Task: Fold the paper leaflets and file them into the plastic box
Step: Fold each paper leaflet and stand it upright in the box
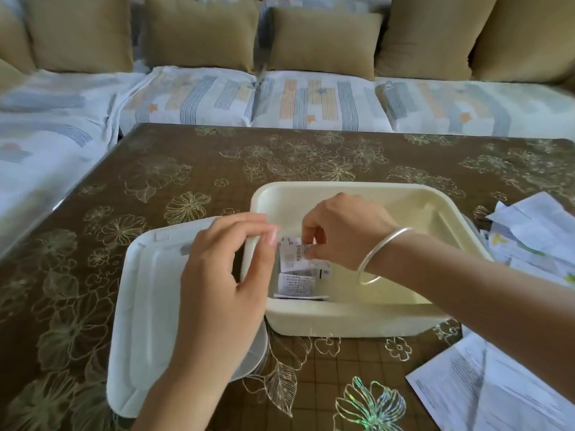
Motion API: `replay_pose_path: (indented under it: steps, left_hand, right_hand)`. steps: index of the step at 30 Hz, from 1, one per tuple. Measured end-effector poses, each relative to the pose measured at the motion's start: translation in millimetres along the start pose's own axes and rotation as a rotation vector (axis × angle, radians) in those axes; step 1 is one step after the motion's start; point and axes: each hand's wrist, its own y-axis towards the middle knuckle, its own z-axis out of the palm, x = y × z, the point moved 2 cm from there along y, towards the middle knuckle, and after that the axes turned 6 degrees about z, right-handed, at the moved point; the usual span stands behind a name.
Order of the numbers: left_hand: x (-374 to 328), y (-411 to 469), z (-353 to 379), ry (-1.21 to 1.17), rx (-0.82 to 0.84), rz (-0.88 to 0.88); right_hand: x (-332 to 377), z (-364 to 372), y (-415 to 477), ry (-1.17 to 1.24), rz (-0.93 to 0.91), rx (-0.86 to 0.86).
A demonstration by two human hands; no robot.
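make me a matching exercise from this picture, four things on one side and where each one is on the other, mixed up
Things
1 lid
2 folded leaflet
3 loose papers
4 bracelet

Places
a on the table, right of the box
b round the wrist of the right hand
c inside the box, pinched by the right hand
d flat on the table, left of the box

Pairs: 1-d, 2-c, 3-a, 4-b

Dense printed lines cover the small folded white paper leaflets (pixel 297 283) inside the cream rectangular plastic box (pixel 342 186), but nothing can be read. The print on the loose white printed sheets (pixel 460 393) on the brown flowered table (pixel 186 157) is equally illegible.
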Motion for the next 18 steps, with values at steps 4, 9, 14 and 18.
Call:
replay_pose_path:
  steps: [4,9,14,18]
  left_hand:
    - [3,0,0,-0.003,-0.004,0.002]
    - [6,0,1,-0.014,-0.018,0.006]
    - [5,0,0,-0.024,-0.022,0.006]
    - [-2,-1,-3,0.010,-0.078,0.015]
  right_hand:
    - [9,11,4,-0.049,-0.055,0.041]
    - [11,15,8,-0.030,-0.053,0.048]
    - [12,15,7,-0.111,-0.086,0.037]
    - [10,10,6,-0.125,-0.063,0.027]
